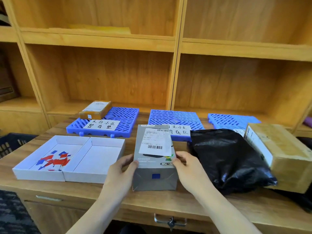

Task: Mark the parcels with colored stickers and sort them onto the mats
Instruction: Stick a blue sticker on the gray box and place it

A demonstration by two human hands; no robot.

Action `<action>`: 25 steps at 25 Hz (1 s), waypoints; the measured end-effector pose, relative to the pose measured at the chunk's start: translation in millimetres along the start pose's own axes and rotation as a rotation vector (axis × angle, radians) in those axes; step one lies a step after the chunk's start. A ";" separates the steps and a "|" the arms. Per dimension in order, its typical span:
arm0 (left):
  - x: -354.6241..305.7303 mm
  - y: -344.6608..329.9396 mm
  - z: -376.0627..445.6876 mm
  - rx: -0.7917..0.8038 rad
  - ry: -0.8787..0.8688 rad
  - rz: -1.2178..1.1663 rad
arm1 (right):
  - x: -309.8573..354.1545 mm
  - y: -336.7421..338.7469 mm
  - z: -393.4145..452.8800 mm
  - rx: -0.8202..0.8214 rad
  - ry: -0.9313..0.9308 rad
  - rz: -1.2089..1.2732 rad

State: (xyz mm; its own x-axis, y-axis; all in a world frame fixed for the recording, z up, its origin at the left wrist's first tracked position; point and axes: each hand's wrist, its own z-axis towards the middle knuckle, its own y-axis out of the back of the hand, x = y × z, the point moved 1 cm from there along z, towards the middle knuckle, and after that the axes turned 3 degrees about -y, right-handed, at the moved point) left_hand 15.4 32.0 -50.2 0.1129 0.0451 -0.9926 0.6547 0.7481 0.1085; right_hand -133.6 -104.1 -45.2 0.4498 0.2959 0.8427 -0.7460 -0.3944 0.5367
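You hold the grey box point(154, 159) at the near middle of the desk point(94, 191), a blue sticker point(156, 176) on its near face. Your left hand point(120, 171) and right hand point(186, 164) grip its sides with curled fingers. Left lies the white tray point(67, 176) of stickers, right a black bag point(226, 159) and cardboard parcel point(283, 152). Farther off lie three blue mats point(125, 119), a brown parcel point(95, 109) on the left one.
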 end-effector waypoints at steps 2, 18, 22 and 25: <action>-5.9 1.1 4.9 -0.012 0.025 0.003 | 10.6 3.1 0.5 -0.009 0.040 -0.012; -63.6 -46.0 180.7 -0.015 -0.059 -0.105 | 82.8 34.3 168.3 -0.061 -0.116 0.004; -41.3 -66.5 223.2 -0.027 -0.012 -0.115 | 73.1 26.4 210.9 -0.025 -0.146 -0.093; -31.7 -76.7 245.1 -0.020 -0.019 -0.103 | 61.8 18.5 236.6 -0.022 -0.141 -0.060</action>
State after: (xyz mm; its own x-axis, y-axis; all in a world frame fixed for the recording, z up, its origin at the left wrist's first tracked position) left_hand 144.7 -189.1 -13.6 0.0603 -0.0448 -0.9972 0.6488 0.7609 0.0050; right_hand -3.4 -299.0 27.1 0.5577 0.1923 0.8075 -0.7255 -0.3597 0.5867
